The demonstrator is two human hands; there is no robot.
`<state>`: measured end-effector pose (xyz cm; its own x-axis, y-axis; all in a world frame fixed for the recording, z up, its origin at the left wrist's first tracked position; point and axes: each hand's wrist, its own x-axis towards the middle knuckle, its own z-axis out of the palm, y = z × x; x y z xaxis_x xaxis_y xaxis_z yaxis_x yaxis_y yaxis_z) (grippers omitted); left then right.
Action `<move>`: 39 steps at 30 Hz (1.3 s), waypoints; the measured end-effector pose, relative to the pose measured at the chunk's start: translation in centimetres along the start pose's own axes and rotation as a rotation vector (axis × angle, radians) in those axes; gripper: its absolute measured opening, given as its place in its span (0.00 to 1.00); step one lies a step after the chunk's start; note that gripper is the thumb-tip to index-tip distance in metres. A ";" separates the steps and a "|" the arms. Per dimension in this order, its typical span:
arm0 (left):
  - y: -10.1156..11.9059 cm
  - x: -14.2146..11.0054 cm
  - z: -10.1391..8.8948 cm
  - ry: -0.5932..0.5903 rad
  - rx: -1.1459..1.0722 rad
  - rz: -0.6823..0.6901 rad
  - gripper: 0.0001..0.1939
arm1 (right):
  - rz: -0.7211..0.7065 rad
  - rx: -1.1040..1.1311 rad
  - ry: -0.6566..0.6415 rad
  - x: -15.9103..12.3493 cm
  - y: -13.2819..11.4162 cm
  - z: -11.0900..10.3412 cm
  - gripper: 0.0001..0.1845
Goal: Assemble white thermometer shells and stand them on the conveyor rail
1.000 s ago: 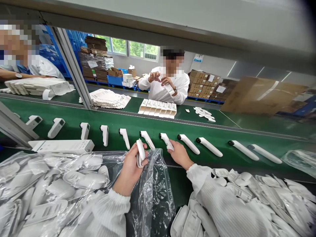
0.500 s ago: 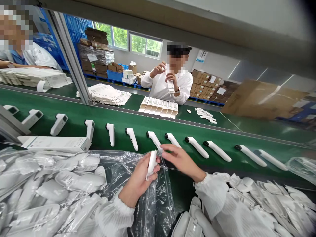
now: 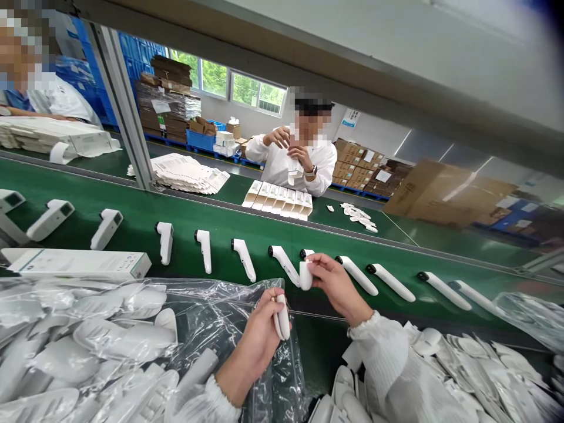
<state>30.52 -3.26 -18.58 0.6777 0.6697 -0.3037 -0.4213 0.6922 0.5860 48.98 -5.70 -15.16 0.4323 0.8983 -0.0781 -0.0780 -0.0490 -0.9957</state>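
Clear plastic bag [image 3: 207,311], nearest us at left, over loose white shells [image 3: 118,338]; beyond, our left hand [image 3: 259,323] closes round slim white pieces [image 3: 283,320]; our right hand [image 3: 337,285] pinches a small rounded white part [image 3: 305,277] above the green belt [image 3: 220,220], among the row of white devices [image 3: 203,251], contact uncertain; we judge a light grip along the edges best, the part kept clear of neighbouring devices; farther off, a co-worker [image 3: 271,164] behind open cartons [image 3: 277,198].

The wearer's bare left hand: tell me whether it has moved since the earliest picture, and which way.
Yes: against the slanted grey metal post, the bare left hand has moved rightward and lower in the view.
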 end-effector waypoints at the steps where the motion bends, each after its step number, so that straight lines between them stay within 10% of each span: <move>1: -0.1 0.1 -0.1 0.001 0.024 0.005 0.18 | -0.017 -0.115 0.016 0.8 0.1 -0.7 0.17; 8: -0.9 0.8 -1.2 0.086 0.103 0.050 0.18 | -0.295 -0.980 -0.118 3.2 4.2 -1.4 0.14; 14: -0.9 0.7 -1.2 0.087 0.059 0.021 0.19 | -0.373 -1.307 0.018 3.8 6.3 -0.9 0.22; 22: -0.9 0.6 -0.9 0.103 -0.017 0.073 0.19 | -0.408 -1.118 0.052 1.8 3.5 -1.0 0.21; 29: -0.8 0.4 -0.2 0.105 -0.090 0.157 0.16 | -0.033 -0.434 -0.408 -2.8 0.4 1.9 0.18; 39: -1.0 0.3 -0.4 0.149 0.084 0.222 0.23 | -0.117 -0.593 -0.071 2.8 2.3 0.7 0.12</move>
<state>30.96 -3.64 -19.59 0.4756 0.8390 -0.2644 -0.4942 0.5035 0.7087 49.41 -2.96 -17.68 0.3452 0.9384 0.0165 0.4888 -0.1647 -0.8567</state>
